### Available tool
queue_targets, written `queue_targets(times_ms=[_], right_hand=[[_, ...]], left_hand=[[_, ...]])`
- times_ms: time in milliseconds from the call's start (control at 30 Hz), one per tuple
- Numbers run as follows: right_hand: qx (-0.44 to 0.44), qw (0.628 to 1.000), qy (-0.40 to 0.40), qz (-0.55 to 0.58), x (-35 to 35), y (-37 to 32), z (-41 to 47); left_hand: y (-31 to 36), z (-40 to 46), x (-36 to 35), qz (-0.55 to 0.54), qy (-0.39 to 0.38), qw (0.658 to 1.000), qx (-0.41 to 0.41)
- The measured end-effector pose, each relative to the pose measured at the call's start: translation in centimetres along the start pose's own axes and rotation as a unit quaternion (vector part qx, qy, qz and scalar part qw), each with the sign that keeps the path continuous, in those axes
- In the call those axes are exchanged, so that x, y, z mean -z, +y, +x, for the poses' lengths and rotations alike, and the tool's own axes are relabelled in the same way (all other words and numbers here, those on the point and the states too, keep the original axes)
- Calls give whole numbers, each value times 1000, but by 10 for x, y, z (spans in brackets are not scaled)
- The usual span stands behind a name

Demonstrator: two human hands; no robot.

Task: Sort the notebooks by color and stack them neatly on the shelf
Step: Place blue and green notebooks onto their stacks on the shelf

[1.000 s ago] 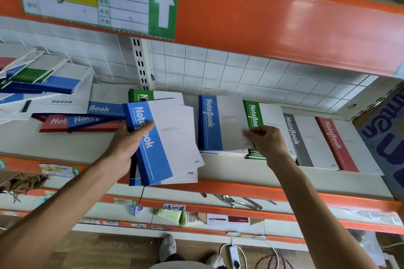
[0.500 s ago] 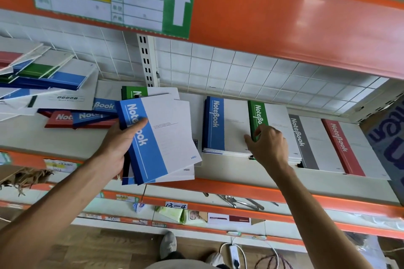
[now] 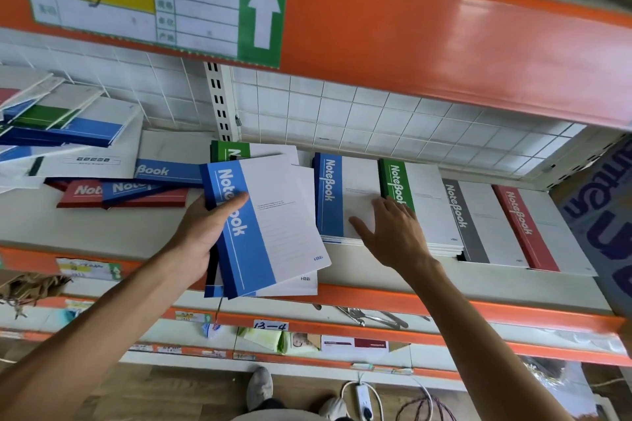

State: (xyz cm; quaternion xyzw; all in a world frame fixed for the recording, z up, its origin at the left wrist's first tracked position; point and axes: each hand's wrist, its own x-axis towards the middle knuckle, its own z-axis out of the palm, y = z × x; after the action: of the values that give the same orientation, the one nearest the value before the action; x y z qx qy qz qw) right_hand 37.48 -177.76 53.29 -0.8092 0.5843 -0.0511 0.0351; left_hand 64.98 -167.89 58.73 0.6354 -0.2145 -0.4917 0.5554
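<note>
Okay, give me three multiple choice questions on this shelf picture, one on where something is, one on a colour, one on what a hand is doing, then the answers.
1. The green stack on the shelf lies
A. between the blue stack and the grey stack
B. right of the red stack
C. on the floor

2. The top notebook in the left hand has a spine band that is
A. red
B. grey
C. blue

3. The right hand is
A. gripping a notebook
B. open, fingers spread on the blue stack's white cover
C. off the shelf

Answers: 1 A, the neat row reads blue, green, grey, red. 2 C, a blue band bears the title. 3 B, the fingers lie straight on the cover.
</note>
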Motion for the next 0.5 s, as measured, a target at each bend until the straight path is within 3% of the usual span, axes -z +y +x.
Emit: queue_targets(times_ms=[267,333,400,500], right_hand=[[-17,1000,3,23,7,-6,1],[-16,993,46,105,17,-16,-4],[-26,964,70,257,33,-32,-14],[-90,886,-16,455,51,-52,-25]], left_hand=[[1,-3,-5,-2,-14,1000,-8],[1,-4,-7,-5,-15,1000,-4],[0,-5,-9,-6,-17,1000,1],[-3,-6,-14,-5,-30,999,10]])
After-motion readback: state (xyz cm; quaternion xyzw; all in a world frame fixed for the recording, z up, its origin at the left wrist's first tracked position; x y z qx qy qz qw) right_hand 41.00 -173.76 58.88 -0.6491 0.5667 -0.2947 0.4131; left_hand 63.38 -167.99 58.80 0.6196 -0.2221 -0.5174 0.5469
